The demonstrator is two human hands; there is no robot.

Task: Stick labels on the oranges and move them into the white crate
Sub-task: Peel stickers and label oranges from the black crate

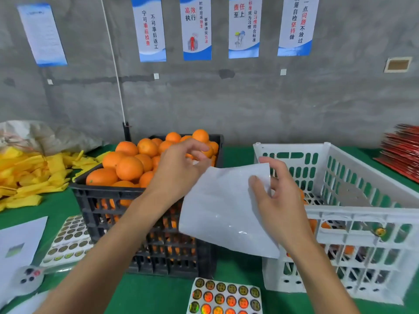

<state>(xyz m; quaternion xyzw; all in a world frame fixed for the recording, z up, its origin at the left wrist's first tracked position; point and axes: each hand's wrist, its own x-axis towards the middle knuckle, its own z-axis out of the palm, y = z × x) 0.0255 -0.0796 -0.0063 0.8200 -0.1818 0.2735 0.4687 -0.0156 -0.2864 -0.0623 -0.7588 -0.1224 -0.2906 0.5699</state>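
While both hands pinch a glossy white backing sheet (224, 207), round oranges (129, 167) sit heaped in the black slotted crate (108, 205).
Right hand (280, 200) grips the sheet's top edge and left hand (181, 171) its corner, over that crate's right side; the white lattice crate (362, 218) stands just right, shiny round labels (226, 298) in front.

Fruit-packing workshop: bare concrete wall (249, 98), slogan posters (196, 28), crated oranges (129, 167).

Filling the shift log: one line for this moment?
both hands hold white sheet | black crate full of oranges | white crate nearly empty

Glossy white backing sheet (224, 207), slotted plastic white crate (353, 214) and black crate (145, 227), holographic shiny labels (226, 298), green cloth tabletop (154, 295).
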